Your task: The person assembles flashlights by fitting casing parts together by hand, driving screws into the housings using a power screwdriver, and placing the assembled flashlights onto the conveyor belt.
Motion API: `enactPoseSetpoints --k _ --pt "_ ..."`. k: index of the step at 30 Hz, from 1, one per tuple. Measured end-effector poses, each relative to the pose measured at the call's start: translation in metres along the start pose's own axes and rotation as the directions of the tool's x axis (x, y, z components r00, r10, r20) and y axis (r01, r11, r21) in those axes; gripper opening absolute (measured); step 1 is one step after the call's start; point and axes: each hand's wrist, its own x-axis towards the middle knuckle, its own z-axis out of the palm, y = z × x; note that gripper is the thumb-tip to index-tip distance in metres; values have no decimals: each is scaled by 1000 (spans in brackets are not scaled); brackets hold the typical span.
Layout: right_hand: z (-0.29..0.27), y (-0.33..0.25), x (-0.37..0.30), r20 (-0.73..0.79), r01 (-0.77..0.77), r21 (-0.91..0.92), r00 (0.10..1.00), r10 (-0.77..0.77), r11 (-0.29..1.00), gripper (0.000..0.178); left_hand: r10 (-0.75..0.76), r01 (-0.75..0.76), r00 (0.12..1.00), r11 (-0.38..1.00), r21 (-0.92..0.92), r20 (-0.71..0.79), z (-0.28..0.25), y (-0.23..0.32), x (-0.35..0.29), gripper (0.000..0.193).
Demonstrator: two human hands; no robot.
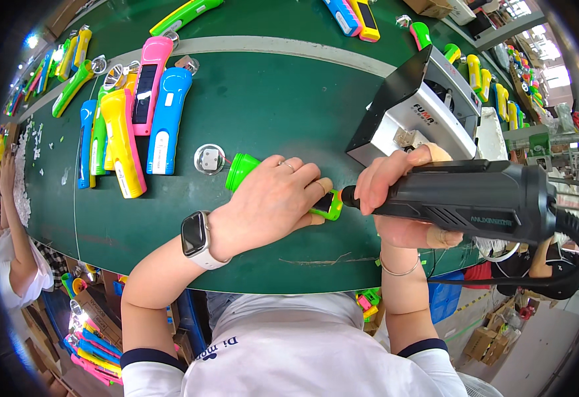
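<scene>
My left hand (273, 198) is closed around a green flashlight body (242, 171) lying on the green table, its wide open end toward the left. A round clear lamp head (209, 159) rests just beyond that end, joined to it by thin wires. My right hand (385, 182) grips a black electric screwdriver (468, 198), held level. The screwdriver's nose meets the narrow right end of the flashlight, beside a dark panel; the bit itself cannot be made out. My left fingers cover most of the body's middle.
Several flashlights, among them a blue one (169, 119) and a yellow-pink one (121, 142), lie at the left. A black and silver box-shaped machine (428, 112) stands at the right. The screwdriver's thick cable (577, 245) curves down at the right. Another person's arm (15, 205) shows at far left.
</scene>
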Motion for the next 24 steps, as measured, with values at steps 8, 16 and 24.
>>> enactPoseSetpoints --k 8,16,24 --pt "-14 -48 18 -15 461 -88 886 -464 883 89 -63 92 991 963 255 -117 -1 -6 0 53" --pt "-43 -55 43 -292 215 -85 928 -231 973 89 -101 158 968 957 244 -232 -9 -14 1 50" --pt "-6 -21 13 -66 295 83 955 -291 952 93 -82 135 963 972 194 -257 -3 -17 -1 48"
